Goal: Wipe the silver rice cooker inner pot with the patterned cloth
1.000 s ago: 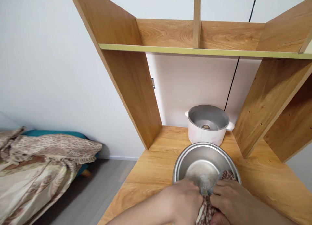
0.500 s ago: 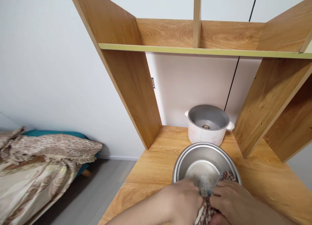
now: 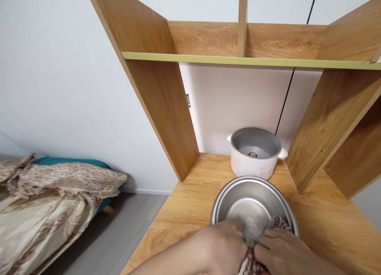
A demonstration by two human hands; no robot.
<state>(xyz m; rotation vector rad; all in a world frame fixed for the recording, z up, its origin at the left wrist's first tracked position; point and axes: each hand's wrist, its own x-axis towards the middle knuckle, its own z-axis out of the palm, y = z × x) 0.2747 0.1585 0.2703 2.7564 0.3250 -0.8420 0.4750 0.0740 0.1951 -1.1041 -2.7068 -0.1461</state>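
Observation:
A brown-and-white patterned cloth [image 3: 251, 262] is bunched between my two hands at the lower edge of the view. My left hand [image 3: 224, 245] is closed in a fist around its left side. On the right, my right hand [image 3: 281, 247] grips the cloth too, and a bit of the fabric pokes out beyond its knuckles. Both hands are over the near rim of a round metal bowl [image 3: 220, 197]. Inside that bowl, a whitish blurred patch shows near the hands; I cannot tell what it is. My fingertips are mostly hidden.
Behind the bowl stands a white rice cooker body [image 3: 253, 166] with a grey interior and side handles. The wooden desk [image 3: 178, 211] has upright panels and a shelf [image 3: 208, 58] above. A cloth-covered sofa [image 3: 71, 179] is at the left.
My hands stay closed on the cloth near the bowl's rim, having shifted very slightly. The whole view has moved a little; the bowl and cooker otherwise look the same.

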